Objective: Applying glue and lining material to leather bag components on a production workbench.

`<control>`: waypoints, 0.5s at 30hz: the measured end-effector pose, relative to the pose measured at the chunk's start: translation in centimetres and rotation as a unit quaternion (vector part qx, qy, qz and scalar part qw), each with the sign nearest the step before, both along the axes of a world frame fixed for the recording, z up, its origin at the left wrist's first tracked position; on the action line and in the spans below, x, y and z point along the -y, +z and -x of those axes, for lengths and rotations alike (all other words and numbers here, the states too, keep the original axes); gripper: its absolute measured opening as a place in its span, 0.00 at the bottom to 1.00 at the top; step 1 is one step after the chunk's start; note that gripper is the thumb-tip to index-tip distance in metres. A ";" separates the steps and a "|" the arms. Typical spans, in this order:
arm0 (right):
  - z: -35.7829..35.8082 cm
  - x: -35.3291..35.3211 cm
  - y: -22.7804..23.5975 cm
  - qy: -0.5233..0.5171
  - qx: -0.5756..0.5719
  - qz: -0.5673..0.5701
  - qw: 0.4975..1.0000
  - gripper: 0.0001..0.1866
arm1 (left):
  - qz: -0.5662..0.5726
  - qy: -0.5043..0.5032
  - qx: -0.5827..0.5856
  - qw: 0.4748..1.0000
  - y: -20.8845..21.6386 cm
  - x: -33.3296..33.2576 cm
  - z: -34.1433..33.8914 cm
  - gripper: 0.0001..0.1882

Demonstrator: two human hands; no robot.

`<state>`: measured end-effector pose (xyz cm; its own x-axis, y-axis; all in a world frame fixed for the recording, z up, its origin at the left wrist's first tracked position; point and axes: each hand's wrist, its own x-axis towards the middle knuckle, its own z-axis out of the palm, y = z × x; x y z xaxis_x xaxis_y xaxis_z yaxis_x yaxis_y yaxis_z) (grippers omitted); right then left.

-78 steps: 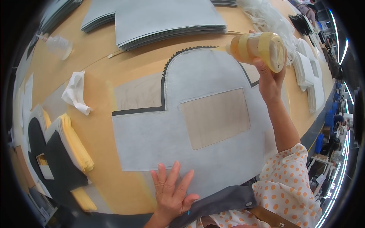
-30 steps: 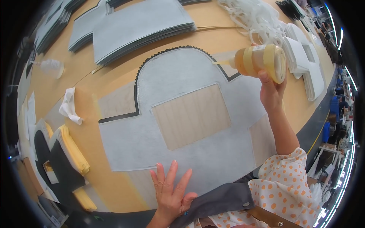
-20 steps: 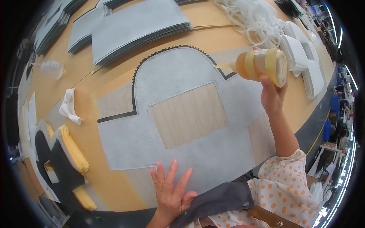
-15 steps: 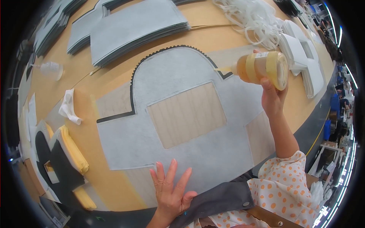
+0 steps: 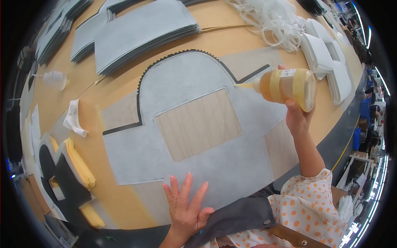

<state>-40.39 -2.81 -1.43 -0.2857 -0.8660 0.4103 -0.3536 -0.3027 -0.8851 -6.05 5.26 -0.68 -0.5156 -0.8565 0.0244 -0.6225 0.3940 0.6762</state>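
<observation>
A light grey sheet [image 5: 190, 173] with a domed top and a rectangular cut-out lies on the table before me. Black edging [image 5: 138, 91], notched around the curve, borders its dome and shoulders. My right hand [image 5: 300, 118] is wrapped round a squeeze bottle [image 5: 285, 88] of amber liquid, banded with yellowish tape. The bottle is tilted almost level, its narrow nozzle pointing left, with the tip at the sheet's inner corner near the right end of the dome. My left hand [image 5: 186, 204] rests flat on the sheet's near edge, fingers spread.
Stacks of grey sheets [image 5: 144, 33] stand at the back. White strips [image 5: 269, 20] lie tangled at the far right beside white cut pieces [image 5: 326, 62]. On the left are a clear bottle [image 5: 55, 79], a crumpled white cloth [image 5: 74, 119] and black and yellow pieces [image 5: 68, 177].
My right hand and the bottle have moved slightly down and nearer to me, showing more black edging on the right shoulder. My left hand stays where it was.
</observation>
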 end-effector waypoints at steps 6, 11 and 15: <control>0.7 -1.8 -1.3 0.054 0.042 0.031 0.997 0.42 | -0.001 -0.002 0.002 1.000 -0.2 0.1 0.5 0.31; 1.8 -2.2 -1.9 0.115 -0.076 0.071 0.988 0.45 | -0.008 -0.010 0.007 1.000 -0.2 0.3 0.8 0.31; 2.4 -2.5 -1.9 0.114 -0.092 0.059 0.987 0.47 | -0.011 -0.015 0.013 1.000 -0.3 0.5 1.2 0.31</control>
